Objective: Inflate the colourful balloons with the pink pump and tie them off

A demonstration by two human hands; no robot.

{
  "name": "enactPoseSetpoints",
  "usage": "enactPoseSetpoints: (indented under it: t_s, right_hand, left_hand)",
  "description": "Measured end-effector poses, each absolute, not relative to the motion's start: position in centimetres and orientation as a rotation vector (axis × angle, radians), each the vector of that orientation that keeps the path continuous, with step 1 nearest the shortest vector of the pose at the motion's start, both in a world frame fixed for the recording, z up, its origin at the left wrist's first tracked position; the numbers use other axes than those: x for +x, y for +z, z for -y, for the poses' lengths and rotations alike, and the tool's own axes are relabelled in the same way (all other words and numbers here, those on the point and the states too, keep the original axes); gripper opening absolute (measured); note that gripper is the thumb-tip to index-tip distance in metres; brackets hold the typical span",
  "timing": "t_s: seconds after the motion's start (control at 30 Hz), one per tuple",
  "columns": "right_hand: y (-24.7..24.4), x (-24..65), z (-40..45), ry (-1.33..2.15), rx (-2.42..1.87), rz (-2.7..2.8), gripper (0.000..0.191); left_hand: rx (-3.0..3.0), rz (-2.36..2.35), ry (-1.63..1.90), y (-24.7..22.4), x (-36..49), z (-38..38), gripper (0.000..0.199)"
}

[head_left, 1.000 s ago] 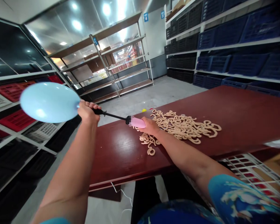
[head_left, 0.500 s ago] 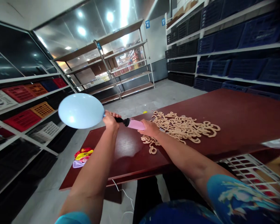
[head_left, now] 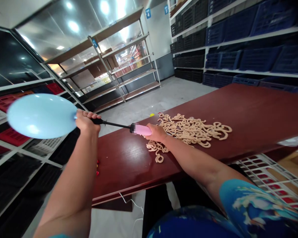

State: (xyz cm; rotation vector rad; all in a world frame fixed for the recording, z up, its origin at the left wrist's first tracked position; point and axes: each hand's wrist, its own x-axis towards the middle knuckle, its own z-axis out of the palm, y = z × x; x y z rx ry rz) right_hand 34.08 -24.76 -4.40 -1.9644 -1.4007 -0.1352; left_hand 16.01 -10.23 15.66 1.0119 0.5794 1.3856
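A light-blue inflated balloon (head_left: 41,115) stretches out to the left, with its neck at my left hand (head_left: 85,120). The fingers of that hand are closed around the neck and the black end of a balloon pump (head_left: 118,125). My right hand (head_left: 155,133) grips the pump's pink barrel. A long black rod shows between the two hands, so the pump is drawn out. Beside and beyond my right hand, a heap of beige, twisted, rope-like pieces (head_left: 188,130) lies on the dark red table (head_left: 124,168).
Small red bits (head_left: 97,167) show on the table by my left forearm. White shelves with dark blue crates (head_left: 258,59) stand at the right, and shelves with red crates at the left. A white wire basket (head_left: 265,178) is at the lower right. A white cable (head_left: 131,201) hangs below the table edge.
My left hand has moved left, away from my right hand, and the pump's rod has come out. The balloon has moved left and looks larger. My left forearm now covers the coloured pieces on the table.
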Motion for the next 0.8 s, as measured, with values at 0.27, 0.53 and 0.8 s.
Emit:
enactPoseSetpoints:
  t_s: [0.27,0.53,0.8]
  right_hand:
    - [-4.7,34.2,24.9,-0.217,-1.971,1.423,0.045]
    - [-5.0,33.6,24.8,-0.261,-1.916,1.462,0.046]
    - [-5.1,34.0,24.2,-0.244,-1.841,1.473,0.046]
  left_hand:
    - [0.965,-0.579,1.312,7.8,21.9,13.4,0.038]
    - [0.910,-0.565,1.281,7.8,19.8,13.3,0.040]
    - [0.940,-0.526,1.436,15.2,14.0,9.9,0.035]
